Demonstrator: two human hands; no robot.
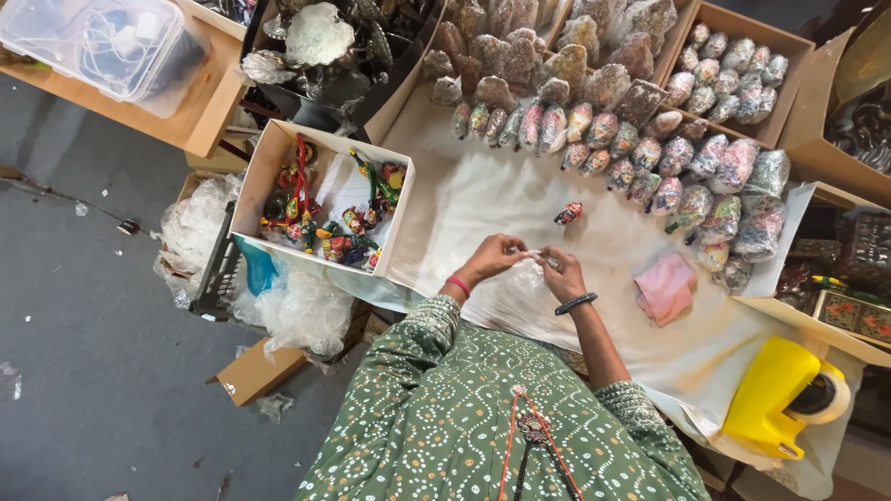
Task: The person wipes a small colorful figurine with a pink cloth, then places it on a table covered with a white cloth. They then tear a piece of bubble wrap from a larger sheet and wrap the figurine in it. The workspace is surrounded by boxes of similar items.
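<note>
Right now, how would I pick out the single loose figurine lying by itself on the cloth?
Start at the white cloth covering the table, below the rows of wrapped bundles. On its bare middle, just above the left hand and right hand, lies one small painted figurine. It alone is unwrapped, red and dark, unlike the plastic-covered bundles and the boxed figurines to the left.

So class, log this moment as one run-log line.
left hand: holds clear wrap | right hand: holds wrap | nearby: painted figurine, pink cloth
</note>
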